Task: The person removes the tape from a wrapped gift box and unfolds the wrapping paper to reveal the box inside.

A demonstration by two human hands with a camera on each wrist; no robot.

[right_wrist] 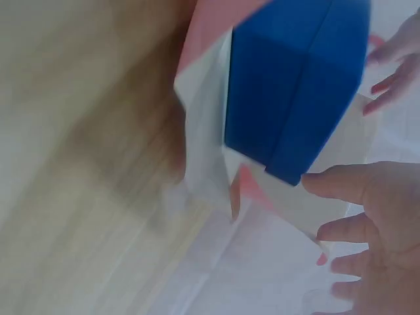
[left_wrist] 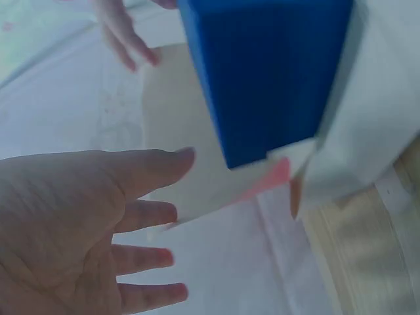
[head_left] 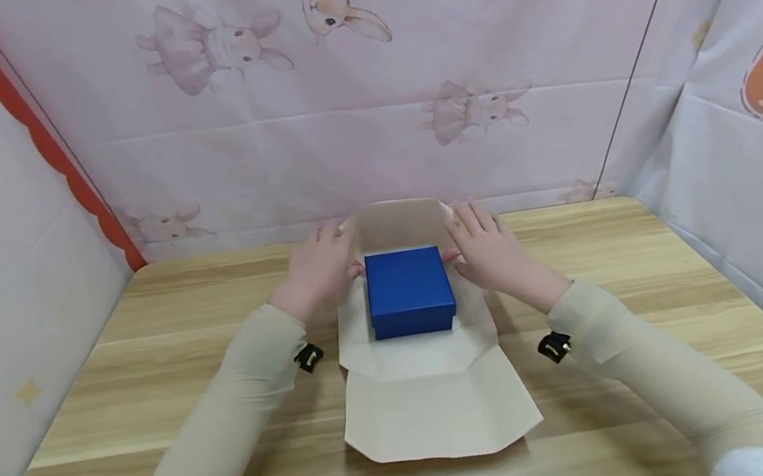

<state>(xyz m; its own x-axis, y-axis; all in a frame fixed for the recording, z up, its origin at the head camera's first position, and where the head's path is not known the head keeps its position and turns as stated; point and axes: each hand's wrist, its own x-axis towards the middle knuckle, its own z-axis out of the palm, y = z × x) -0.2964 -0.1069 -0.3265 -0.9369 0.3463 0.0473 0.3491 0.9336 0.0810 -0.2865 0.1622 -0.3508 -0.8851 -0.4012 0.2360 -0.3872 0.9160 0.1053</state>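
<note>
A blue lidded box (head_left: 409, 292) sits upright on a creased cream paper sheet (head_left: 441, 413), whose outer side shows pink in the wrist views. The sheet's far flap (head_left: 397, 223) stands raised behind the box. At the flap's left corner is my left hand (head_left: 322, 269), its fingers nearly straight and touching the edge in the left wrist view. My right hand (head_left: 494, 257) is at the right corner, and its index fingertip meets the paper in the right wrist view. Both thumbs lie on the box's side of the flap, apart from the forefingers.
The sheet's near flap, with angled creased sides, lies spread toward me on the wooden table (head_left: 156, 427). Close behind the table's far edge hangs a pink rabbit-print cloth (head_left: 366, 148). White fabric walls (head_left: 753, 150) flank the table. Each wrist carries a small black device (head_left: 554, 346).
</note>
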